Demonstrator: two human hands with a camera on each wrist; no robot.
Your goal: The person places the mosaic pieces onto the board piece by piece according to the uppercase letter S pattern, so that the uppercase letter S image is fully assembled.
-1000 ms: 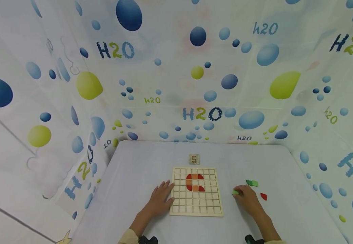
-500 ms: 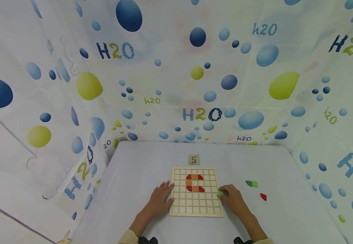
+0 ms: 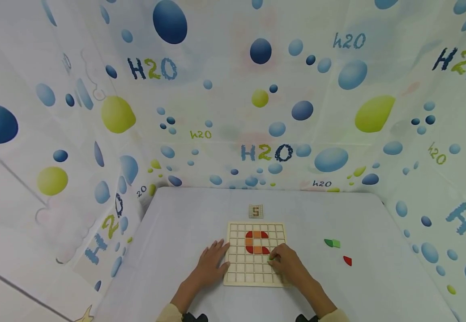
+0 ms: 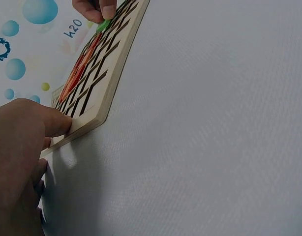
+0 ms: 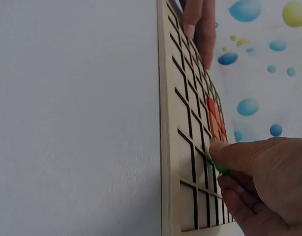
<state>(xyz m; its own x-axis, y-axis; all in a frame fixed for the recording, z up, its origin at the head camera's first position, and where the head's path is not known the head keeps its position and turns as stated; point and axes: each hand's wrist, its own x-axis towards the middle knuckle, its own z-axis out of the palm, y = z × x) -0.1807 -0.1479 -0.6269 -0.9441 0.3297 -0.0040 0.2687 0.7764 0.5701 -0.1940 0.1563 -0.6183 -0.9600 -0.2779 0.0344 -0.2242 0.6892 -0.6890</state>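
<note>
A wooden grid board lies on the table, with red and orange tiles set in its upper cells as a C-like shape. My right hand pinches a small green tile between thumb and fingers, low over the cells just below and right of the red ones. My left hand lies with its fingers extended along the board's left side. In the left wrist view, the left thumb rests on the board's edge. Most of the green tile is hidden by the right fingertips.
Right of the board lie a dark green rounded tile, a light green square tile and a red rounded tile. Behind the board sits a small gridded card showing an S-like figure. A patterned curtain surrounds the white table.
My right hand has carried the green tile leftward from the table beside the loose tiles, across the board's right edge, to over the cells. The left hand has stayed put.
</note>
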